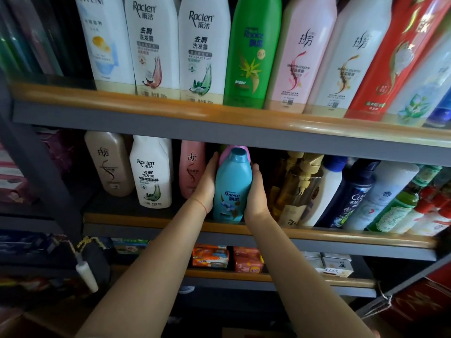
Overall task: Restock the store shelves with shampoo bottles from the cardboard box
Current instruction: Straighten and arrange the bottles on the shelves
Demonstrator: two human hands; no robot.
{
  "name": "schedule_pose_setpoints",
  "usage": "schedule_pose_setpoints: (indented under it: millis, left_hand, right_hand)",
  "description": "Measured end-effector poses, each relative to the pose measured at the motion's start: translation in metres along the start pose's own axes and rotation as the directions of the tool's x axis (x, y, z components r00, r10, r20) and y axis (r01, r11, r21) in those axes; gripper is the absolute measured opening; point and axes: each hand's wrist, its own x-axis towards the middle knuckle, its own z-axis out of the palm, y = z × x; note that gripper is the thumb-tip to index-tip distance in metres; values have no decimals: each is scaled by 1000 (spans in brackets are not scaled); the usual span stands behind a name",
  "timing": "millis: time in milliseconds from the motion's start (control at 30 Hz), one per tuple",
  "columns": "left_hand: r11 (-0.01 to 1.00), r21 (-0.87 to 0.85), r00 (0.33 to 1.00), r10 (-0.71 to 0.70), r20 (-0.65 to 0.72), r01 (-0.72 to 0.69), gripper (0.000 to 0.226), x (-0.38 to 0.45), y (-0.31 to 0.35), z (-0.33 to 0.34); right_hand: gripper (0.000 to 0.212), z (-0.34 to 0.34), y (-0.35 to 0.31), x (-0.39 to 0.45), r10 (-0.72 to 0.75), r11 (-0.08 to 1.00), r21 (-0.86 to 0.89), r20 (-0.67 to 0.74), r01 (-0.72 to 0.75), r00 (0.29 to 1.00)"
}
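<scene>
Shampoo bottle [233, 185], teal, stands upright on the middle shelf [317, 236], near its front rail. A pink bottle [228, 152] sits right behind it, a pink one [192, 167] to its left and amber pump bottles [297, 186] close on its right. Left hand [206, 185] and right hand [256, 191] press flat against its sides, fingers straight, arms reaching up. Above, the top shelf [146, 103] carries a full row of bottles; soap packs [211, 256] lie below.

1. A shop: tiered metal shelves [219, 123] with wooden front lips.
2. Rows of branded shampoo bottles [202, 54] face outward.
3. Packaged soap bars [211, 256] are stacked on the lower tier.
</scene>
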Motion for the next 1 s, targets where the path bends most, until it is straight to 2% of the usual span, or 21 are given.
schedule_pose_setpoints:
  millis: [133, 233, 333, 400, 733, 1000]
  left_hand:
    - [1000, -13, 999, -16, 52, 17, 54, 2, -1, 0]
    - [1000, 4, 994, -25, 103, 25, 62, 0, -2, -3]
    - [997, 77, 994, -31, 106, 23, 65, -1, -3, -4]
    - [996, 92, 994, -29, 108, 19, 66, 0, -5, -6]
    - [1000, -13, 991, -11, 133, 13, 66, 8, -17, -12]
    - [1000, -21, 991, -5, 130, 8, 69, 8, -20, -7]
  right_hand:
    - [61, -3, 15, -18, -122, 985, -125, -43, 116, 992]
    - [63, -8, 24, -31, -262, 937, -232, 22, 260, 965]
    - [56, -11, 27, -39, -320, 897, -301, 64, 324, 945]
    - [53, -12, 27, -39, -332, 882, -330, 67, 335, 941]
    - [74, -3, 30, -36, -372, 848, -385, 57, 364, 926]
    - [80, -8, 30, -36, -389, 832, -419, 29, 364, 921]
